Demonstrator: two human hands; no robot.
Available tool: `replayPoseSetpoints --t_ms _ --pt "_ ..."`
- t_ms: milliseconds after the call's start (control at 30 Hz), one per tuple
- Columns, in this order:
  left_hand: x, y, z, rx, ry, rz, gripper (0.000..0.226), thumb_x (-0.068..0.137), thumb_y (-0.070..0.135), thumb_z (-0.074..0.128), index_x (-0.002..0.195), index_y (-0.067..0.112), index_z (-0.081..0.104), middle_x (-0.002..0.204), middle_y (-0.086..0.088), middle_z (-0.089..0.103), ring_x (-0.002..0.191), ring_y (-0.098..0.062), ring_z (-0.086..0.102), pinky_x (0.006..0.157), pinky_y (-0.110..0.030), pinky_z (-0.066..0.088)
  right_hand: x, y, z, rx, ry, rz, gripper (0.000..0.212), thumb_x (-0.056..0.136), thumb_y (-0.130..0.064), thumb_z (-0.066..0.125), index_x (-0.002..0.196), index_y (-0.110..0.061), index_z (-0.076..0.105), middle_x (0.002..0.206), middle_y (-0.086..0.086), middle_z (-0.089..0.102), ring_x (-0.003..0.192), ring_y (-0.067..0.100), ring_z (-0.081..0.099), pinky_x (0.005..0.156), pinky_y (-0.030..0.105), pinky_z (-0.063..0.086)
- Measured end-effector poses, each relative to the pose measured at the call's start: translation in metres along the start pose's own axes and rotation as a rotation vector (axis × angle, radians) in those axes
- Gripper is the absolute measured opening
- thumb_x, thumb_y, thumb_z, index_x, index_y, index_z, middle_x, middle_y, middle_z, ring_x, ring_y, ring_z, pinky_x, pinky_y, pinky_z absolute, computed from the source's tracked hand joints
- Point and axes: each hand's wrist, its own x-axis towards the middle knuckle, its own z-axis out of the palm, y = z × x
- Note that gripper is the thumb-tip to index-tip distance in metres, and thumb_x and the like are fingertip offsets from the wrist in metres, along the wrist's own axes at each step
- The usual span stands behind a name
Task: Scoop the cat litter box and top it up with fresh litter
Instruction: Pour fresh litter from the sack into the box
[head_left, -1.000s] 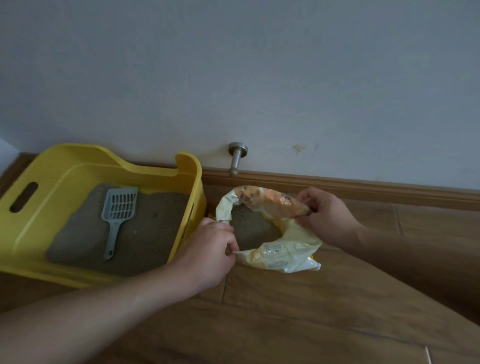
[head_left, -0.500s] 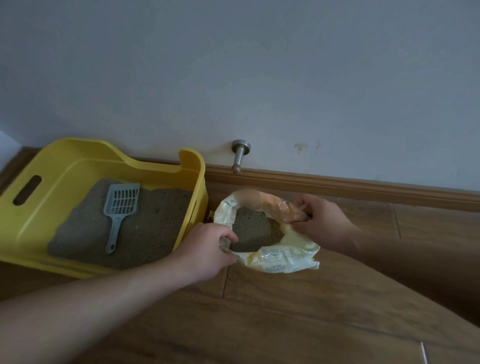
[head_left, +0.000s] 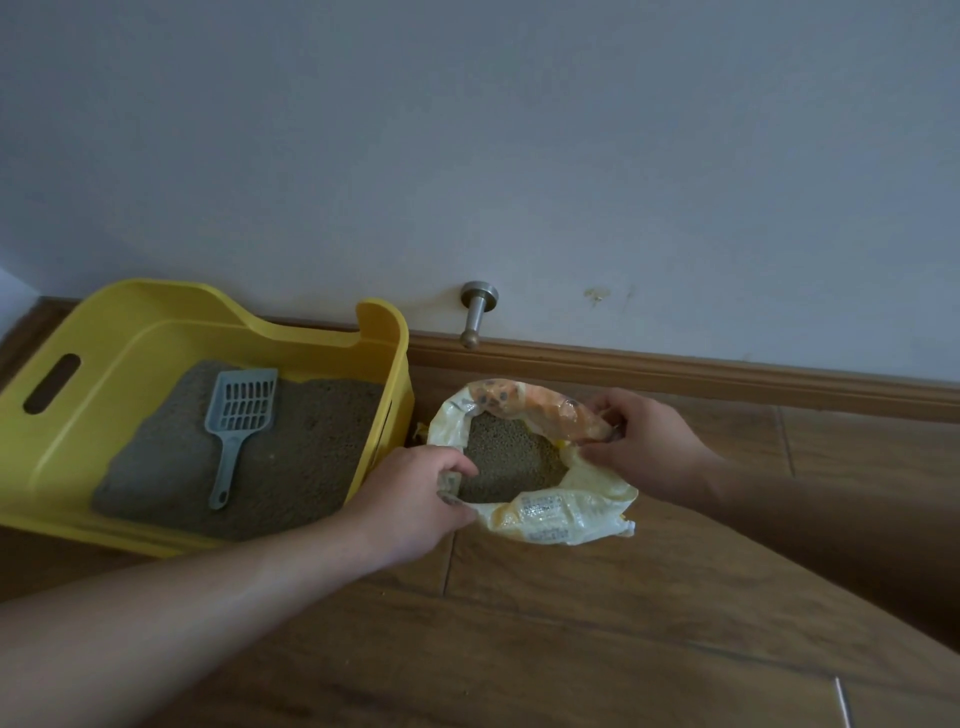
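- Crinkled yellow-and-orange plastic litter bag (head_left: 563, 519), centre frame: left hand (head_left: 415, 506) and right hand (head_left: 641, 441) fingers grip opposite rim edges, likely spreading its mouth.
- Grey slotted plastic scoop (head_left: 239, 421): rests on litter in yellow plastic litter box (head_left: 78, 467), left.

The left hand (head_left: 415, 493) covers the near-left rim of the litter bag (head_left: 566, 519), and its fingertips are hidden there. The right hand (head_left: 644, 441) hides the bag's right edge. Print on the bag's label is too small to read. Both forearms run out of the picture.
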Motion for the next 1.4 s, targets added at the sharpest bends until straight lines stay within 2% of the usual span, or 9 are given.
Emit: replayPoseSetpoints --t_ms 200,300,500,633,733,867,1000,1133,1400 --pt "-0.005 0.001 -0.001 -0.029 0.015 0.033 0.044 0.082 0.028 0.079 0.122 0.033 0.063 0.132 0.01 0.058 0.119 -0.007 0.052 0.083 -0.012 0.037 0.001 -0.001 0.0 -0.033 0.02 -0.015 0.023 0.077 -0.021 0.076 0.095 -0.029 0.065 0.089 -0.011 0.067 0.082 0.005 0.062 0.073 0.032 0.056" --pt "-0.004 0.003 -0.002 -0.021 0.046 0.081 0.045 0.081 0.025 0.079 0.123 0.029 0.064 0.136 0.015 0.053 0.121 0.0 0.045 0.083 -0.001 0.027 0.003 -0.002 0.0 -0.075 0.048 -0.028 0.023 0.077 -0.028 0.077 0.096 -0.028 0.064 0.097 -0.009 0.064 0.083 0.005 0.06 0.072 0.029 0.053" --pt "0.002 0.012 -0.011 -0.059 0.028 0.117 0.051 0.085 0.035 0.074 0.133 0.034 0.055 0.143 0.012 0.049 0.134 -0.009 0.041 0.106 -0.027 0.039 0.001 -0.019 -0.011 -0.059 0.091 -0.02 0.035 0.077 -0.043 0.078 0.102 -0.026 0.062 0.097 -0.01 0.062 0.087 0.007 0.06 0.074 0.027 0.052" --pt "-0.005 0.029 -0.031 -0.046 -0.018 0.173 0.055 0.092 0.043 0.063 0.142 0.032 0.044 0.148 0.011 0.044 0.134 -0.01 0.041 0.099 -0.023 0.036 -0.007 -0.04 -0.02 -0.009 0.144 0.006 0.026 0.079 -0.03 0.077 0.1 -0.024 0.063 0.094 -0.006 0.067 0.089 0.013 0.064 0.08 0.031 0.054" --pt "-0.021 0.044 -0.048 -0.067 -0.064 0.166 0.052 0.096 0.044 0.055 0.145 0.03 0.042 0.149 0.009 0.045 0.136 -0.01 0.041 0.099 -0.023 0.037 -0.027 -0.061 -0.025 -0.051 0.075 0.023 0.021 0.082 -0.036 0.073 0.099 -0.026 0.064 0.094 -0.01 0.068 0.088 0.01 0.065 0.078 0.031 0.054" --pt "-0.057 0.065 -0.076 -0.069 -0.13 0.161 0.051 0.1 0.045 0.044 0.148 0.029 0.039 0.152 0.01 0.042 0.133 -0.008 0.044 0.096 -0.024 0.04 -0.067 -0.1 -0.04 -0.129 -0.025 0.058 0.028 0.087 -0.037 0.066 0.112 -0.026 0.064 0.102 -0.013 0.065 0.093 0.011 0.064 0.078 0.031 0.054" --pt "-0.095 0.091 -0.129 -0.105 -0.143 0.146 0.046 0.103 0.042 0.037 0.147 0.026 0.042 0.152 0.008 0.042 0.137 -0.009 0.039 0.107 -0.029 0.037 -0.11 -0.156 -0.077 -0.15 -0.039 0.095 0.034 0.088 -0.035 0.065 0.121 -0.026 0.062 0.11 -0.011 0.066 0.101 0.012 0.062 0.084 0.03 0.051" --pt "-0.134 0.113 -0.204 -0.093 -0.117 0.145 0.044 0.104 0.037 0.036 0.144 0.021 0.047 0.149 0.007 0.045 0.138 -0.01 0.039 0.106 -0.022 0.032 -0.15 -0.229 -0.116 -0.223 -0.039 0.094 0.038 0.09 -0.037 0.063 0.126 -0.027 0.059 0.12 -0.006 0.066 0.111 0.017 0.061 0.088 0.029 0.048" --pt "-0.216 0.097 -0.325 -0.021 -0.034 -0.025 0.049 0.105 0.042 0.027 0.149 0.024 0.038 0.157 0.004 0.033 0.146 -0.01 0.024 0.12 -0.033 0.022 -0.182 -0.373 -0.132 -0.337 -0.188 -0.069 0.044 0.094 -0.039 0.056 0.136 -0.025 0.054 0.133 -0.001 0.06 0.118 0.021 0.057 0.09 0.028 0.044"
